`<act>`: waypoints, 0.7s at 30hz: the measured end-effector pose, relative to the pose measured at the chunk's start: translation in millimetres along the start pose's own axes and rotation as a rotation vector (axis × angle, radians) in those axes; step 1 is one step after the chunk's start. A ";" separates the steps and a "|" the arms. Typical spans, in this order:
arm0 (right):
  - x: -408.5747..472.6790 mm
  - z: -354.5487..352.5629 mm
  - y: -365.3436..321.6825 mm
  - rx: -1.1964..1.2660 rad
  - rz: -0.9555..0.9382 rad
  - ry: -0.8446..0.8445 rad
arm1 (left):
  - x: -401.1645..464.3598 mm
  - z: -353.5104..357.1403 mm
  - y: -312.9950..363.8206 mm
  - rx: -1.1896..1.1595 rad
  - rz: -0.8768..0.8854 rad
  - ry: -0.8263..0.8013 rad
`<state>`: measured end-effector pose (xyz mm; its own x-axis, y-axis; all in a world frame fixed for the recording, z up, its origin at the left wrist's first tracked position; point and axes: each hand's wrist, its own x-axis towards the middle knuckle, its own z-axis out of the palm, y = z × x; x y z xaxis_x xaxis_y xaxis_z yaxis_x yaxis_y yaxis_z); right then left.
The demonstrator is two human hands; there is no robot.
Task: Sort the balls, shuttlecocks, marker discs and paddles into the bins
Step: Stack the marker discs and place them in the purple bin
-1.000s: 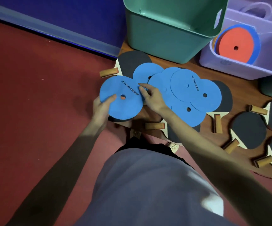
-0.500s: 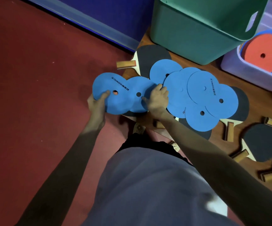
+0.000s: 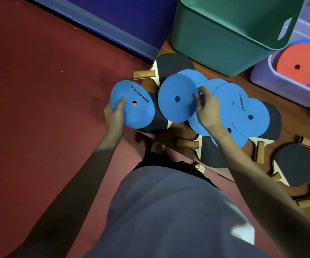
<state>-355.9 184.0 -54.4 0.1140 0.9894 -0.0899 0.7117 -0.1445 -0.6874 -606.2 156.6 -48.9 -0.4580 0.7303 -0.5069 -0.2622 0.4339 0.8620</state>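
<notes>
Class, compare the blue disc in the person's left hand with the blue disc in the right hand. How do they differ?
The left disc shows black printed lettering; the right disc shows a plain face. The left hand grips the left disc at its near-left edge, thumb on top; the right hand pinches the right disc at its right edge. The left disc is apart from the pile; the right disc overlaps it. Both are round, blue, with a centre hole.

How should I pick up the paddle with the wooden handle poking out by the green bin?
Probably grab the tan wooden paddle handle from the left, over the red floor. It sticks out bare, while flat blue foam discs overlap its black blade.
</notes>
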 end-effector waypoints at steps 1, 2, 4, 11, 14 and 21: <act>-1.9 -7.4 -0.2 0.081 0.011 0.043 | -0.5 3.4 -0.1 -0.004 -0.008 -0.010; -3.5 -13.0 -1.6 0.185 0.043 0.054 | -1.5 7.2 -0.1 -0.010 -0.015 -0.026; -7.8 -20.9 -8.9 0.428 0.144 0.008 | -4.3 16.7 -0.4 -0.020 -0.027 -0.069; -25.3 -13.3 -7.4 0.777 0.328 -0.158 | -14.0 51.6 0.7 0.025 -0.213 -0.365; -34.1 -5.6 4.9 0.775 0.360 -0.160 | -20.3 59.6 -3.4 0.049 -0.249 -0.422; -45.3 -16.8 29.5 0.665 0.407 -0.147 | -36.5 82.0 -5.5 0.098 -0.299 -0.518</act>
<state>-328.3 134.7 -58.5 0.1506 0.8590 -0.4892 0.0652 -0.5024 -0.8621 -518.3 170.8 -35.8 0.1032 0.7201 -0.6862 -0.2249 0.6889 0.6891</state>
